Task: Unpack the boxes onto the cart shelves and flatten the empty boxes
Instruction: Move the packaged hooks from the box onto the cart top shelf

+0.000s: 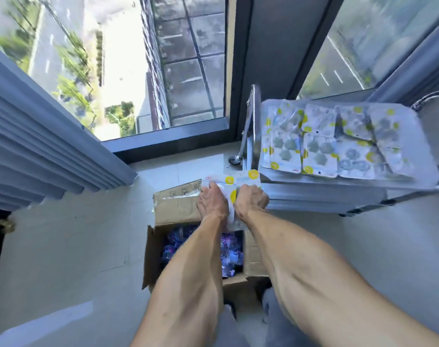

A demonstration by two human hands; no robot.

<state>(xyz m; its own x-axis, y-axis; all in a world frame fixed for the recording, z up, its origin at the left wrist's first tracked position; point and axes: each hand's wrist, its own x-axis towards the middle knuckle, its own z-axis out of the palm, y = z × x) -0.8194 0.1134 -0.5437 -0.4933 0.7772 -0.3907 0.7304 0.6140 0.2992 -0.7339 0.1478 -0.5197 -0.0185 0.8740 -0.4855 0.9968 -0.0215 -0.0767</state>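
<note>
A stack of flat plastic packs (229, 189), white with yellow round stickers, is clamped between both hands above the far flap of an open cardboard box (178, 209). The left hand (212, 202) grips the stack's left side, the right hand (251, 200) its right side, knuckles up, the two hands close together. The box stands on the pale floor (63, 246); inside it lie purple and blue packets, blurred. Just right of the hands is a metal cart (313, 194), its top shelf covered with matching packs (338, 141) laid flat in overlapping rows. Behind are a window (138, 71) and a grey curtain (38, 146).
</note>
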